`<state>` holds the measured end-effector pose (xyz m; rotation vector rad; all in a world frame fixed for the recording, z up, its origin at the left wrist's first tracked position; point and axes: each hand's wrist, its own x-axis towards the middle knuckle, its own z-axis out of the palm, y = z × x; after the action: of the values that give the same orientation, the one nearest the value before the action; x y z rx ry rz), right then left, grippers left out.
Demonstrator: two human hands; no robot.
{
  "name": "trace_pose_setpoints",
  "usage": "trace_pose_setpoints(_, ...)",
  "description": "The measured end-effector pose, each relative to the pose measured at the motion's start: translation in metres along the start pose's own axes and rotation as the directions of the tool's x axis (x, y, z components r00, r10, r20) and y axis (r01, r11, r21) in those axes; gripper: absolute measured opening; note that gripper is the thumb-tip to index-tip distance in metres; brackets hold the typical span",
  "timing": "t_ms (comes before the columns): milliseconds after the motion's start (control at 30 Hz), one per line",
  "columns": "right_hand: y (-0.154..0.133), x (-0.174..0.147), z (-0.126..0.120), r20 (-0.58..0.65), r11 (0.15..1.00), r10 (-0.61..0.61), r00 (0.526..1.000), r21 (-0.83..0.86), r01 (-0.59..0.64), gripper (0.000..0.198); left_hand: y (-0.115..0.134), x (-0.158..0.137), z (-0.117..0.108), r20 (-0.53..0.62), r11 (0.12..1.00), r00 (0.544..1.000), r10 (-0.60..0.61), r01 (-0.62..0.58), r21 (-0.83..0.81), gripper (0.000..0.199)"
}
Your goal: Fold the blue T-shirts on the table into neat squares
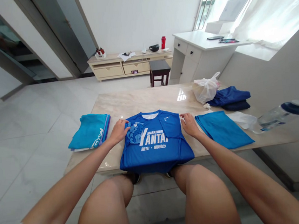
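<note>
At the near edge of the desk [143,102], centred before me: one blue marathon shirt [155,143], front up, sleeves turned in, hem hanging over the desk's front edge toward my knees.

Left hand [119,130]: fingers spread flat, pressing the shirt's left shoulder fold; it grips nothing. Right hand [189,125]: likewise flat and open-fingered on the right shoulder fold, clasping nothing.

Handling note, my judgement: the fold keeps best if both palms hold even pressure and the side folds run parallel, the printed lettering kept centred; the overhanging hem could drag the cloth forward if pressure lifts.

Adjacent items, outward:
- Teal folded stack [90,131], just beside my left hand, near the desk's left edge.
- Light blue cloth [222,129], flat, just beside my right hand, reaching toward the front edge.
- Navy folded garments [230,98], further back right.
- White plastic bag [205,88], touching the navy garments.
- Clear bottle with dark cap [279,115], lying on its side near the right edge.

Open room: bare desk behind the shirt's collar; both flanks are occupied.
</note>
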<state>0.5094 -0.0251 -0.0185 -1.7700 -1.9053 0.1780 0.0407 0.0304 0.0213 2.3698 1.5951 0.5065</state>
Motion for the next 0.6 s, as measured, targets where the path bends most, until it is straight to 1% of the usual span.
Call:
trace_pose_setpoints(33,0.000,0.014,-0.003,0.041,1.000,-0.023,0.999,0.023,0.022,0.033,-0.005,0.011,-0.004,0.012,0.999,0.999,-0.037,0.037,-0.026,0.030)
trace_pose_setpoints(100,0.000,0.045,-0.009,0.180,0.998,-0.054,0.982,0.050,0.045,0.029,-0.015,0.036,-0.007,0.065,0.993,0.994,-0.091,0.095,-0.069,0.036)
trace_pose_setpoints(200,0.004,0.090,-0.010,0.391,0.997,-0.067,0.918,-0.007,0.076,0.027,-0.029,0.073,-0.003,0.155,0.986,0.978,-0.139,0.150,-0.066,0.053)
trace_pose_setpoints(267,0.008,0.115,-0.006,0.468,0.991,-0.054,0.882,-0.086,0.106,0.036,-0.037,0.093,0.006,0.205,0.985,0.966,-0.156,0.169,-0.046,0.064)
trace_pose_setpoints(333,0.013,0.135,0.000,0.533,0.986,-0.024,0.846,-0.129,0.109,0.053,-0.044,0.105,0.015,0.263,0.983,0.952,-0.160,0.178,-0.046,0.071)
trace_pose_setpoints(400,0.016,0.149,0.007,0.605,0.988,0.025,0.796,-0.137,0.074,0.067,-0.048,0.113,0.022,0.326,0.982,0.934,-0.147,0.177,-0.064,0.075)
trace_pose_setpoints(467,0.017,0.159,0.011,0.669,0.991,0.070,0.740,-0.129,0.022,0.074,-0.049,0.117,0.025,0.373,0.984,0.920,-0.121,0.160,-0.077,0.077)
trace_pose_setpoints(533,0.014,0.164,0.013,0.715,0.992,0.100,0.692,-0.128,-0.011,0.068,-0.048,0.120,0.024,0.422,0.987,0.902,-0.093,0.140,-0.082,0.071)
trace_pose_setpoints(600,0.007,0.163,0.013,0.757,0.991,0.104,0.646,-0.131,-0.006,0.052,-0.044,0.120,0.021,0.481,0.989,0.874,-0.071,0.123,-0.077,0.060)
